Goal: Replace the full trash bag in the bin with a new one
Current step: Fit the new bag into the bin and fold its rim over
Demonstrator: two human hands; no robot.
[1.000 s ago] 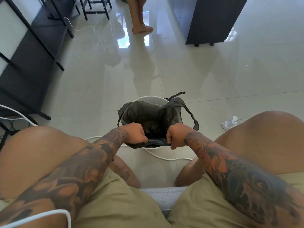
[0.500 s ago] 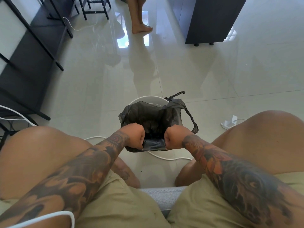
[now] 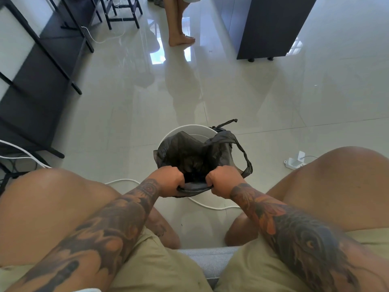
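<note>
Left hand (image 3: 168, 181) and right hand (image 3: 224, 180), fists side by side at frame centre, each clamp the near hem of the black trash bag (image 3: 189, 152). The film appears thin, limp and slick, so it likely handles light and tears easily; the bunched hem or the loop handle (image 3: 244, 157) at right gives the surest hold. The bag's mouth gapes over the white bin (image 3: 189, 128) beyond the hands; its dark interior shows no discernible contents. A white cable (image 3: 212, 206) lies on the tiled floor (image 3: 273, 102).
</note>
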